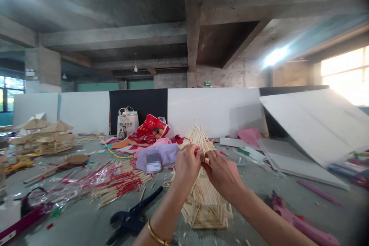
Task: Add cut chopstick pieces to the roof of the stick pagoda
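Note:
A tall pointed model built of thin wooden sticks (203, 204) stands on the grey table in front of me. My left hand (187, 165) and my right hand (222, 172) meet at its upper part, fingers pinched closed against the sticks of its roof (198, 135). A short stick piece shows between the two hands. A gold bangle (157, 235) sits on my left wrist.
Black cutting pliers (131, 217) lie near my left forearm. A heap of red-wrapped chopsticks (119, 184) lies to the left, finished stick pavilions (43, 136) at the far left. A pink tool (300, 225) lies right. White boards (314, 123) lean at the right; bags and coloured paper sit behind.

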`<state>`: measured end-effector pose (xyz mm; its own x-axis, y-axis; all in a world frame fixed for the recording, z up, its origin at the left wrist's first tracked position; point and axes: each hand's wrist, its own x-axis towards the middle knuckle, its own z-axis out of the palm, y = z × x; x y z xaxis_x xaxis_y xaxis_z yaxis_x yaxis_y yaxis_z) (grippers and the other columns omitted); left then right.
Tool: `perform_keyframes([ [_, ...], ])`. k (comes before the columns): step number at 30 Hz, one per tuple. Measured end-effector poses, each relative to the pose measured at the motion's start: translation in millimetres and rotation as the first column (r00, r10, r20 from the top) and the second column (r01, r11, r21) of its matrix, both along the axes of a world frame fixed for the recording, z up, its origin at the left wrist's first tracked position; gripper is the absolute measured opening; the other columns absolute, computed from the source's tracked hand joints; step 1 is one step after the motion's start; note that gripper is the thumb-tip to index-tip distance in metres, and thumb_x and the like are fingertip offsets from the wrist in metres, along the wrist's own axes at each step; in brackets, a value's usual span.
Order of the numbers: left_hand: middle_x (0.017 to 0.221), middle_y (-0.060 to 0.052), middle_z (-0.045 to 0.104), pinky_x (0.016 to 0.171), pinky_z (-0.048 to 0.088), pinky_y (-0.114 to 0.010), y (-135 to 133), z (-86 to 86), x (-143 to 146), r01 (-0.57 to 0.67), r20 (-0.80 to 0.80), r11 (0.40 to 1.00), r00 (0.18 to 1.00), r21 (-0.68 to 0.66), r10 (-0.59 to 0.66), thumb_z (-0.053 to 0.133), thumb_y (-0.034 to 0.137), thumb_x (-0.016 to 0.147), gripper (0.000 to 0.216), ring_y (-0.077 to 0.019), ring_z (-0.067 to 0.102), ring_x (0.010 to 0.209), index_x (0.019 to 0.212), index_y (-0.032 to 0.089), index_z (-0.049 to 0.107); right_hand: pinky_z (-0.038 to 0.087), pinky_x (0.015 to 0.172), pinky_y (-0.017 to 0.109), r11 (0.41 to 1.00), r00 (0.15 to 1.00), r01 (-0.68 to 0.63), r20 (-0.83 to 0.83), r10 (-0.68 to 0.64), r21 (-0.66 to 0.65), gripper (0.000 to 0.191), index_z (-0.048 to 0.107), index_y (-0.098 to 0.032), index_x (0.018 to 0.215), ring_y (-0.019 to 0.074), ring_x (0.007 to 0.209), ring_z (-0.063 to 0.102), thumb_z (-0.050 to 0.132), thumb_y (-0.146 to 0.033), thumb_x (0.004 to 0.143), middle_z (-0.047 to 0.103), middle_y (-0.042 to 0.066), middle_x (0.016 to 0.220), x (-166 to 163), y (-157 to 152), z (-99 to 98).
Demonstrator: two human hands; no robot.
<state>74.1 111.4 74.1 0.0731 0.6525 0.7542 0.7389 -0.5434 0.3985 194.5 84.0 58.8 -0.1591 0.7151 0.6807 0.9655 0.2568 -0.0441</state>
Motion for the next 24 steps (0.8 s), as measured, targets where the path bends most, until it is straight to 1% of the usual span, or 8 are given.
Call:
perform_keyframes([
  [5, 0.078, -0.003, 0.066, 0.066, 0.039, -0.023, 1.5, 0.1, 0.9, -0.007, 0.003, 1.000, 1.000, 0.006, 0.007, 0.051, 0.020, 0.074, 0.014, -0.0142, 0.058, 0.073, 0.082, 0.018, 0.062, 0.036, 0.053, 0.028, 0.998, 0.998, -0.064, -0.002, 0.064, 0.012, 0.012, 0.046, -0.021, 0.093, 0.0189, 0.078, 0.059, 0.049, -0.022, 0.082, 0.057, 0.001, 0.091, 4.5, -5.0, -4.0],
  [9, 0.078, -0.003, 0.066, 0.065, 0.038, -0.023, 2.5, 0.6, 1.0, -0.008, 0.008, 1.000, 1.000, 0.004, 0.008, 0.052, 0.021, 0.074, 0.013, -0.0140, 0.059, 0.073, 0.081, 0.018, 0.062, 0.035, 0.052, 0.028, 0.995, 0.995, -0.101, -0.003, 0.101, 0.013, 0.014, 0.044, -0.022, 0.096, 0.0186, 0.072, 0.059, 0.046, -0.019, 0.083, 0.057, 0.000, 0.092, 11.0, -11.4, -11.3],
  [13, 0.077, -0.003, 0.066, 0.065, 0.038, -0.023, 1.9, 0.6, 1.4, -0.012, 0.019, 1.000, 1.000, 0.001, 0.012, 0.051, 0.020, 0.074, 0.013, -0.0139, 0.058, 0.071, 0.080, 0.018, 0.062, 0.035, 0.051, 0.028, 0.995, 0.995, -0.098, -0.007, 0.099, 0.016, 0.012, 0.043, -0.023, 0.096, 0.0190, 0.069, 0.060, 0.045, -0.021, 0.084, 0.058, 0.001, 0.091, 16.8, -12.7, -15.5],
  [17, 0.076, -0.003, 0.066, 0.064, 0.038, -0.023, 0.1, 1.0, 2.8, -0.013, 0.032, 1.000, 0.999, -0.003, 0.013, 0.050, 0.019, 0.074, 0.014, -0.0140, 0.058, 0.071, 0.079, 0.018, 0.062, 0.035, 0.051, 0.028, 0.996, 0.996, -0.085, -0.006, 0.085, 0.018, 0.012, 0.044, -0.022, 0.095, 0.0195, 0.071, 0.060, 0.046, -0.022, 0.083, 0.058, 0.001, 0.091, 15.1, -10.2, -12.1],
  [24, 0.074, -0.003, 0.065, 0.063, 0.037, -0.024, -1.3, 0.7, 4.3, 0.010, 0.071, 1.000, 0.997, -0.015, -0.009, 0.049, 0.018, 0.073, 0.013, -0.0143, 0.057, 0.069, 0.077, 0.018, 0.062, 0.033, 0.048, 0.029, 0.999, 0.999, -0.032, -0.017, 0.032, 0.005, 0.009, 0.048, -0.022, 0.091, 0.0206, 0.069, 0.060, 0.048, -0.023, 0.082, 0.059, 0.000, 0.088, 0.8, -6.5, -3.0],
])
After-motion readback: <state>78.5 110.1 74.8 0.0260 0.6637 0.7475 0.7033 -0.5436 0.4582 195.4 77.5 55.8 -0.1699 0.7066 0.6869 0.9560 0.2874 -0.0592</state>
